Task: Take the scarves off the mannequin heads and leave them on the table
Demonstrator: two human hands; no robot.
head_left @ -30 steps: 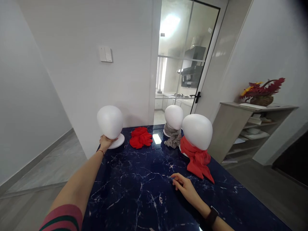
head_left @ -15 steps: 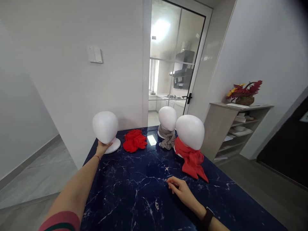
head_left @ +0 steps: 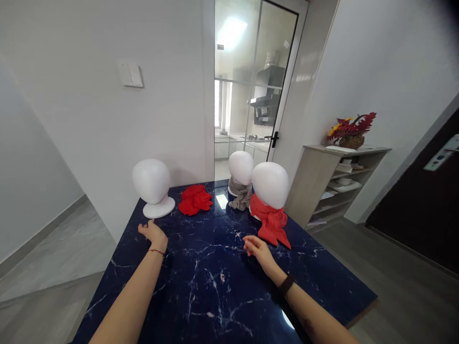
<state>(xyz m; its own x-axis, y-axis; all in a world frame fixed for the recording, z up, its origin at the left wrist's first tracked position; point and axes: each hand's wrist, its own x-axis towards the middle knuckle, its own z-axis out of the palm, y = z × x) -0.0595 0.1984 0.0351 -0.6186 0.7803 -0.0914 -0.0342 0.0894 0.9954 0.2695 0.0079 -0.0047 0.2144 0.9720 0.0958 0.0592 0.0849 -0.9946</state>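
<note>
My left hand [head_left: 154, 235] is just in front of a bare white mannequin head [head_left: 151, 181] on a round base, apart from it. Its fingers are spread and hold nothing. Beside that head lies a crumpled red scarf [head_left: 195, 199]. My right hand [head_left: 257, 249] hovers over the table with loosely bent fingers and nothing in them. Nearest to it stands a mannequin head [head_left: 270, 184] with a coral-red scarf [head_left: 273, 223] tied round its neck. Behind that, a smaller white head [head_left: 241, 168] wears a grey-brown scarf [head_left: 241, 195].
All of this stands on a dark blue marbled table [head_left: 208, 286]. Its far edge is close to the wall and a glass door [head_left: 247, 95]. To the right is a shelf unit [head_left: 304, 186] with a flower basket [head_left: 352, 139] on top.
My left hand has let go of the bare head's neck and come back toward me. The view has shifted, and my right hand stays over about the same part of the table.
</note>
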